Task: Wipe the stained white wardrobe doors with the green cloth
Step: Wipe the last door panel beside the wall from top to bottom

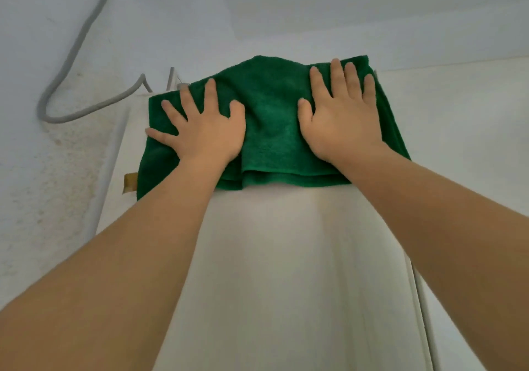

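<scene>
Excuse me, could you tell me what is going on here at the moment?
A person is wiping a white wardrobe door with a green cloth. The left hand and the right hand both lie flat on the cloth with straight, spread fingers, pressing it against the top part of the door. The cloth is folded, and its upper edge reaches the door's top. A grey cable runs along the wall to the left.

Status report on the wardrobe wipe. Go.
Left hand and right hand flat, pressing cloth. Cloth spread at top of door. Grey cable upper left, apart.
</scene>
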Motion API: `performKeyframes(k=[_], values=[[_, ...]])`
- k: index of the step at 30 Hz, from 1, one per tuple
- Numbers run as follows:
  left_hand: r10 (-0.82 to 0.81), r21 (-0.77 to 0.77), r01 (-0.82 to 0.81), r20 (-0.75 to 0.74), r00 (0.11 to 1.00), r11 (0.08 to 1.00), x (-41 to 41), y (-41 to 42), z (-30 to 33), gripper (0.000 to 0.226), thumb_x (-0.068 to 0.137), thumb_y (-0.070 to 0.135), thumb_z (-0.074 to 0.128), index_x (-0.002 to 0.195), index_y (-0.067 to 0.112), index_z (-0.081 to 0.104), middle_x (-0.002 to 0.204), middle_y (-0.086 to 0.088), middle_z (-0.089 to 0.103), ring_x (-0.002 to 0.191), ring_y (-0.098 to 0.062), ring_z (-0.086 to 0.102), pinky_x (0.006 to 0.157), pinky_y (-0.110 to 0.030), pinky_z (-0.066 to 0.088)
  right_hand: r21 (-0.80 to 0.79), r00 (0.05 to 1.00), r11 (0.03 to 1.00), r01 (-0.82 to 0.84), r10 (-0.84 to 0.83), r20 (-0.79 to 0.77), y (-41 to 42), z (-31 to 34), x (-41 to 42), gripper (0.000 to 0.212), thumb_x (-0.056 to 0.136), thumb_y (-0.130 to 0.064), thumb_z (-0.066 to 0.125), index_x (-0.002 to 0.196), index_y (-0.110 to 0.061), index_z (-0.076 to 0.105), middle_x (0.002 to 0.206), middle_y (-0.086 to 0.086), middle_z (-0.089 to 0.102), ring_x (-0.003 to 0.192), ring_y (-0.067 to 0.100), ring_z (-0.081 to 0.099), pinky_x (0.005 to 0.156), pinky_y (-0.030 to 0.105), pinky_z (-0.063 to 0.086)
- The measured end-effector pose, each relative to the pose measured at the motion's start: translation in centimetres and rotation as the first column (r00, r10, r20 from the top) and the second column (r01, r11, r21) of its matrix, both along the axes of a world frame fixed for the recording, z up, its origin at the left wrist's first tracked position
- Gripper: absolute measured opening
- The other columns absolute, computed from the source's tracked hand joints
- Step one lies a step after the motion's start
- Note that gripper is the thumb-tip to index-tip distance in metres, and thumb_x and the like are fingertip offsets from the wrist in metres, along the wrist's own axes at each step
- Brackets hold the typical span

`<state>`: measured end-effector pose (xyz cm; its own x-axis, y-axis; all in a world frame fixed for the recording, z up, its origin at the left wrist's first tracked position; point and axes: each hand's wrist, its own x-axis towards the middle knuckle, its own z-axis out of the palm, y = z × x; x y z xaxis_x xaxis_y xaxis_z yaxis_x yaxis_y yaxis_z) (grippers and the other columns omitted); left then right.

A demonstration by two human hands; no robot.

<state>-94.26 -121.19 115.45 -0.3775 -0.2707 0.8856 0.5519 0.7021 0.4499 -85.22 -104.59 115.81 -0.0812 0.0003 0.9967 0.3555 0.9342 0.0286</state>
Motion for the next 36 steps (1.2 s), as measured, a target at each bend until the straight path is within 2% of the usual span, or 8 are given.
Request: performKeyframes(k=[3,8,13,18,23,26,33,36], values=[[-0.018,0.081,0.017,0.016,1.0,0.997,0.4,1.0,0.0,0.067,0.096,0.058,0.019,0.159,0.043,0.003,0.17,-0.001,-0.006,0.154,-0.038,-0.012,0.111,-0.077,-0.01,-0.085,0.994,0.995,-0.058,0.05,-0.098,-1.6,-3.4,-0.7,0.065,0.102,-0.043,0.023,0.158,-0.013,0.014,0.164,0.017,0.006,0.152,0.033,0.003,0.122,0.053,-0.001],[0.008,0.012,-0.007,-0.047,0.999,1.0,0.4,1.1,-2.5,0.066,0.097,0.056,0.021,0.159,0.041,0.004,0.17,-0.003,-0.004,0.154,-0.037,-0.011,0.113,-0.075,-0.01,-0.018,0.991,0.996,-0.092,0.09,-0.097,-2.8,-10.9,-1.4,0.065,0.097,-0.038,0.027,0.156,-0.011,0.024,0.162,0.018,0.016,0.151,0.034,0.012,0.122,0.054,0.004],[0.027,-0.006,-0.027,-0.036,0.999,1.0,0.7,1.7,-4.1,0.065,0.098,0.056,0.021,0.159,0.043,0.004,0.17,-0.002,-0.004,0.154,-0.036,-0.01,0.115,-0.073,-0.008,-0.026,0.997,0.997,-0.074,0.073,-0.027,-0.8,-4.4,-0.1,0.067,0.097,-0.04,0.028,0.159,-0.017,0.013,0.165,0.016,0.001,0.152,0.031,-0.002,0.121,0.052,-0.005],[0.008,0.014,-0.008,-0.046,0.999,1.0,0.6,1.6,-3.9,0.066,0.096,0.054,0.023,0.158,0.044,0.006,0.17,0.0,-0.002,0.155,-0.032,-0.008,0.116,-0.072,-0.007,-0.05,0.992,0.994,-0.1,0.096,-0.076,-0.5,-1.3,0.0,0.066,0.099,-0.037,0.024,0.158,-0.012,0.013,0.164,0.017,0.002,0.152,0.031,-0.001,0.122,0.051,-0.005],[-0.005,0.025,0.006,-0.054,0.999,1.0,0.7,1.6,-4.3,0.064,0.097,0.052,0.026,0.158,0.044,0.01,0.17,0.001,0.002,0.156,-0.029,-0.005,0.117,-0.07,-0.006,-0.023,0.975,0.984,-0.178,0.173,-0.138,-0.5,-9.7,0.0,0.065,0.098,-0.036,0.029,0.156,-0.006,0.021,0.162,0.021,0.012,0.151,0.036,0.008,0.121,0.053,0.003],[0.003,0.048,-0.001,-0.035,0.999,0.999,1.1,2.1,-6.4,0.062,0.099,0.051,0.026,0.158,0.044,0.009,0.17,0.002,0.002,0.156,-0.027,-0.005,0.118,-0.068,-0.006,0.005,0.988,0.989,-0.145,0.145,-0.061,-0.5,-13.8,-0.1,0.066,0.099,-0.037,0.031,0.156,-0.006,0.022,0.162,0.022,0.012,0.15,0.038,0.009,0.121,0.056,0.004],[0.001,0.063,-0.002,0.019,1.0,0.998,2.1,2.9,-15.3,0.066,0.095,0.055,0.016,0.159,0.043,0.003,0.169,0.004,-0.002,0.156,-0.024,-0.007,0.119,-0.066,-0.006,-0.006,0.998,0.998,-0.057,0.057,0.004,-2.5,-6.7,-0.6,0.071,0.095,-0.04,0.019,0.158,-0.006,0.011,0.163,0.023,0.002,0.15,0.039,-0.002,0.119,0.06,-0.002],[-0.006,0.08,0.003,0.028,1.0,0.997,2.2,3.5,-17.8,0.069,0.092,0.052,0.013,0.159,0.042,0.0,0.169,0.004,-0.004,0.155,-0.024,-0.009,0.119,-0.066,-0.008,0.05,0.997,0.996,-0.069,0.067,0.038,-4.7,-5.4,-2.0,0.069,0.096,-0.038,0.018,0.158,-0.007,0.012,0.163,0.023,0.003,0.151,0.038,0.0,0.119,0.06,-0.001]])
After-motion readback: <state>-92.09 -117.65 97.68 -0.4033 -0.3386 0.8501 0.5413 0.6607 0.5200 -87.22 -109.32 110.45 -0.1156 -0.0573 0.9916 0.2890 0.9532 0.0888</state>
